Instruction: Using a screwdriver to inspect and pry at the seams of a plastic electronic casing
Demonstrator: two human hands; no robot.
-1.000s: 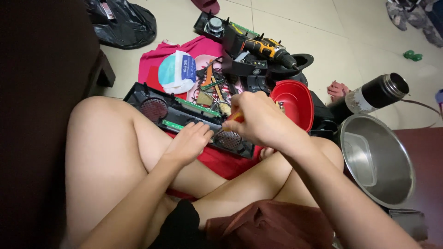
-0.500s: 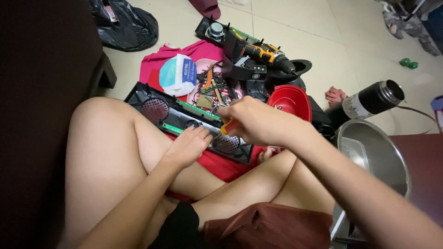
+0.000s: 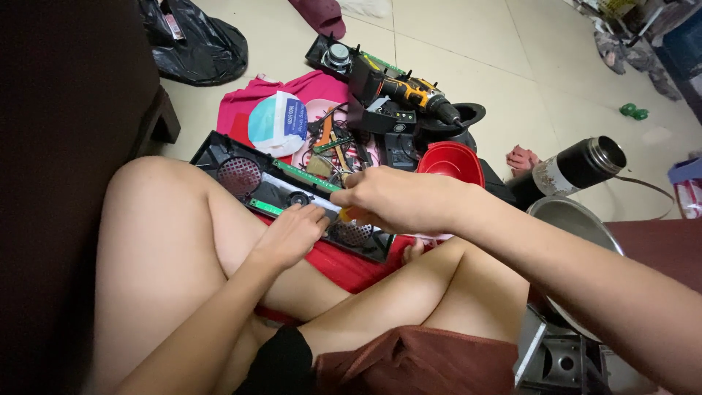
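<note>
- Grip first: my right hand [image 3: 398,199] is closed narrow around a small tool with an orange handle [image 3: 356,214]. Only a bit of the handle shows under my fingers, so I cannot tell what kind of tip it has.
- My left hand [image 3: 292,232] lies flat with its fingers pressing on the near edge of the black speaker panel [image 3: 292,194], steadying it rather than clasping it.
- That panel rests across my crossed legs, slanting from far left to near right, on top of a red cloth [image 3: 351,265]. It carries a round mesh grille [image 3: 240,176] at its left end, another grille [image 3: 355,234] just below my right hand, and a green circuit strip [image 3: 307,175] along its middle.
- I judge the panel light and stiff, thin moulded plastic. Its board and loose wires look fragile, so the bare plastic rim seems the safest place to hold. Smooth plastic could slide on my knee.
- Farther off on the floor: a yellow and black drill [image 3: 402,91], a round white and blue lid [image 3: 278,124] on a pink cloth [image 3: 248,110], a red bowl [image 3: 450,161], and a jumble of small parts between them.
- To the right lie a dark steel flask [image 3: 578,168] on its side and a metal pot [image 3: 578,219] partly behind my right arm; a black plastic bag [image 3: 197,44] sits far left.
</note>
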